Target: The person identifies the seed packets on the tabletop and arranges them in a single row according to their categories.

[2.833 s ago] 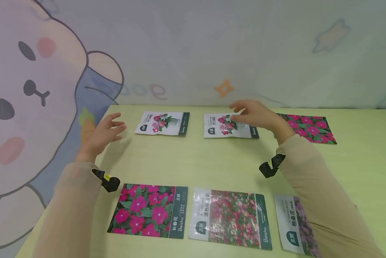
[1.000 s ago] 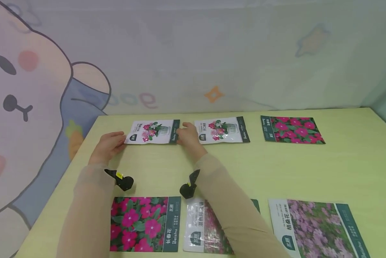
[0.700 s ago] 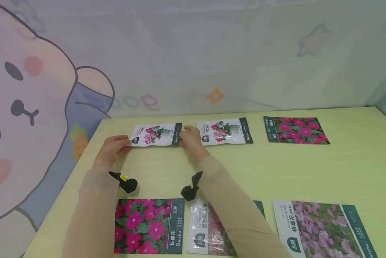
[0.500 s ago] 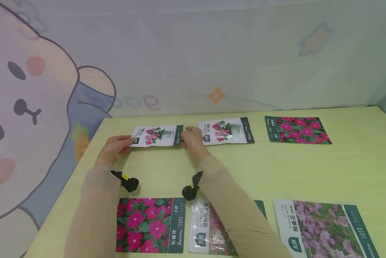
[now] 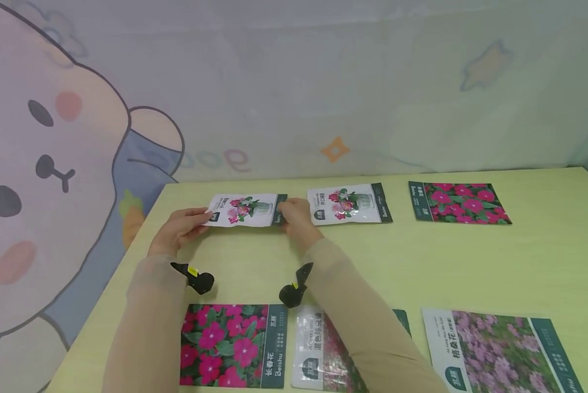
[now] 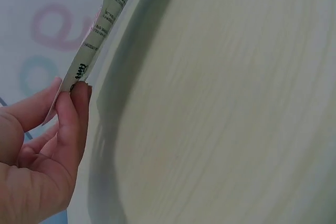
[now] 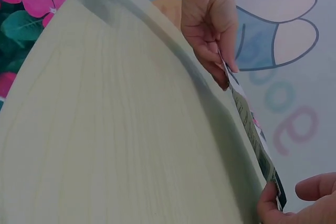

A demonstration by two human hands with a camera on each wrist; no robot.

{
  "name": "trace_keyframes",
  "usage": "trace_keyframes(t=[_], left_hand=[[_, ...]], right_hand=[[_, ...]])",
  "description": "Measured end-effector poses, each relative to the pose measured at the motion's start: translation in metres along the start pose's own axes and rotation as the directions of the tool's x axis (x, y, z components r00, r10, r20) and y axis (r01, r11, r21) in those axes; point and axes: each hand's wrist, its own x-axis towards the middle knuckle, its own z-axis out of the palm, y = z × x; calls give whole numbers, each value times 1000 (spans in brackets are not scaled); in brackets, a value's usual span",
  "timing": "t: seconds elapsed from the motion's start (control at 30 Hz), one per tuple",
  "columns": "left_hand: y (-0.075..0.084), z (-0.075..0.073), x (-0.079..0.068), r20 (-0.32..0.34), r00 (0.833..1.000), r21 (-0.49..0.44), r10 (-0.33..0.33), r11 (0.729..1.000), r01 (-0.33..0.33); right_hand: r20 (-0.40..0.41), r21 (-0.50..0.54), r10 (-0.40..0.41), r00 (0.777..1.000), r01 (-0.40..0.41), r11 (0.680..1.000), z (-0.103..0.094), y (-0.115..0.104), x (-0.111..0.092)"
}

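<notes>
Both hands hold a small white seed packet (image 5: pixel 244 210) with a green end strip and a picture of pink flowers in a glass, at the back left of the table. The left hand (image 5: pixel 178 230) pinches its left edge between thumb and fingers, plain in the left wrist view. At the green right end is the right hand (image 5: pixel 298 221); in the right wrist view its fingers lie against the packet's underside, the thumb on the other side. The packet (image 7: pixel 249 124) is slightly raised, with a shadow on the table below. A matching white packet (image 5: pixel 350 204) lies just right of the right hand.
A pink-flower packet (image 5: pixel 463 203) lies at the back right. Along the front lie a larger pink-flower packet (image 5: pixel 225 346), a mixed-flower packet (image 5: pixel 308 349) partly under the right sleeve, and a purple-flower packet (image 5: pixel 500 349). Behind the table (image 5: pixel 254 265) hangs a cartoon-printed cloth (image 5: pixel 274 82).
The hands were first apart, the right over the second white packet. Then both took the left white packet by its ends. Since then it has tilted and come slightly nearer.
</notes>
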Motion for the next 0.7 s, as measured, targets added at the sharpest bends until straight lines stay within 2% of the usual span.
trace_keyframes(t=[0.17,0.23,0.53,0.7], left_hand=[[3,-4,-3,37,998,-5,43,999,-43],[6,-5,-5,47,998,-13,51,999,-50],[12,-15,-9,124,991,-107,57,993,-44],[15,-20,-12,185,980,-145,73,988,-46]], right_hand=[[73,115,60,996,-68,991,0,-5,1],[92,118,80,993,-91,989,-1,-7,2],[158,51,88,983,-97,994,-12,-22,4],[244,-15,120,962,-120,993,-17,-28,4]])
